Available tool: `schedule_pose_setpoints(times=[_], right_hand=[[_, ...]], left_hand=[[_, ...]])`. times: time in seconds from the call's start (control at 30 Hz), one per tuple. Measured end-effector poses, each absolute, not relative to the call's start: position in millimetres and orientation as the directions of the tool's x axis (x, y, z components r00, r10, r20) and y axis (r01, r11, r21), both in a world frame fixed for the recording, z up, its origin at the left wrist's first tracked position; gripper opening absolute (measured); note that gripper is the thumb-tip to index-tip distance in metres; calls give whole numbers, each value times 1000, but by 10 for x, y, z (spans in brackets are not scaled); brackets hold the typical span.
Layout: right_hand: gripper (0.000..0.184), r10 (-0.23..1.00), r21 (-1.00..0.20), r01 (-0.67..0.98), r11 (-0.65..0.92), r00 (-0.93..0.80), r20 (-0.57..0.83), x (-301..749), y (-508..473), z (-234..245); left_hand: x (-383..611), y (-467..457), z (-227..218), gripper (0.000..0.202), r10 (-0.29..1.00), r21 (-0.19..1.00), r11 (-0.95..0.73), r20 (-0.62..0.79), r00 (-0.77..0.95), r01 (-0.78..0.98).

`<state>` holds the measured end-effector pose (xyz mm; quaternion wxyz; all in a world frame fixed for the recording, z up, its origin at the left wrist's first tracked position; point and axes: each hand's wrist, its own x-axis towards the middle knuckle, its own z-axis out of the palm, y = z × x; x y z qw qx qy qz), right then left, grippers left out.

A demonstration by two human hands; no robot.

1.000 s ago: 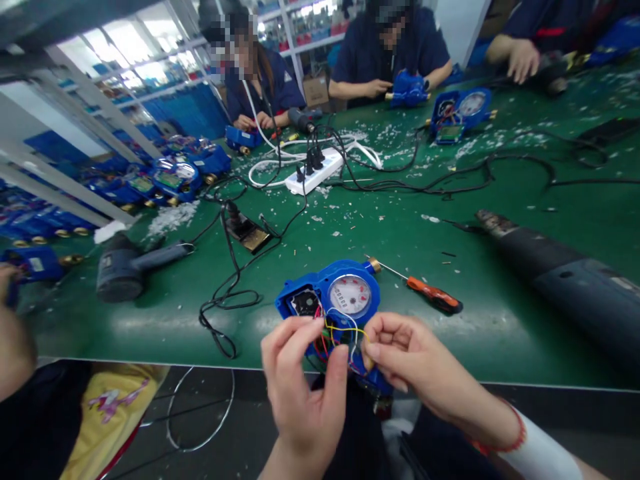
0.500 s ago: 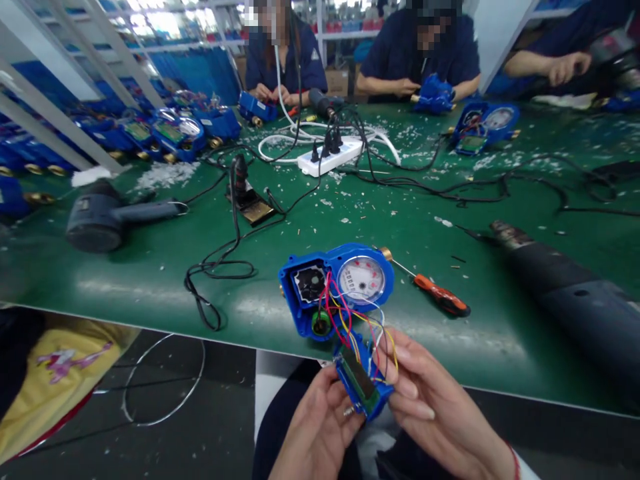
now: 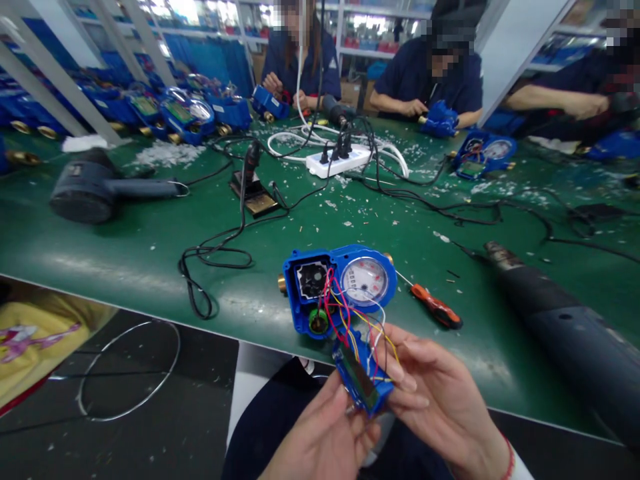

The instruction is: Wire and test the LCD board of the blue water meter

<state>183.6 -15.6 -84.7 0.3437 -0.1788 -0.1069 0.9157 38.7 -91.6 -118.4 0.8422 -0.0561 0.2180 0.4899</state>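
Between my two hands, just off the table's front edge, is a small blue housing with a dark circuit board (image 3: 357, 377) in it. My left hand (image 3: 330, 427) grips its lower left side, and my right hand (image 3: 435, 393) holds its right side near the wires. Red, yellow, white and black wires (image 3: 345, 303) run from it to a blue water meter (image 3: 300, 317) lying on the table. The meter has a round dial (image 3: 365, 280), an open compartment with a black part, and a green round part (image 3: 319, 321). Brass ends stick out at both sides.
An orange screwdriver (image 3: 435, 307) lies right of the meter. Heat guns rest at the right (image 3: 560, 320) and left (image 3: 95, 187). A soldering iron stand (image 3: 255, 193), a white power strip (image 3: 340, 161) and black cables lie further back. Co-workers (image 3: 430, 80) sit opposite, handling blue meters.
The camera view has shifted and tilted a little. My left hand has turned slightly under the blue housing, with its fingers moved. Both hands still hold it.
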Motion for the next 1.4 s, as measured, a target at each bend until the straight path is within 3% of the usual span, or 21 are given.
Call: schedule_pose_setpoints(times=[0.23,0.4,0.6,0.73,1.0,1.4], right_hand=[[15,683,-478,-510,-715,-656,-321,1799,-156,-800],[20,727,-636,-415,-651,-582,-364,1731,-170,-784],[36,853,-799,-315,-512,-292,-432,1653,-172,-861],[39,866,-819,-292,-493,-250,-432,1625,-167,-899],[37,882,-869,-223,-441,-290,-373,1683,-125,-938],[34,789,-894,-4,-449,-471,-394,1744,-75,-957]], left_hand=[[451,-939,-1198,27,809,189,400,-533,248,-897],[449,-1003,-1172,35,812,303,359,-567,135,-883],[432,-1057,-1079,44,837,571,224,-528,-144,-790],[421,-1080,-1135,41,815,688,213,-516,-262,-694],[433,-1050,-1121,47,811,689,190,-512,-284,-699],[407,-1031,-1079,43,789,620,207,-563,-246,-757]])
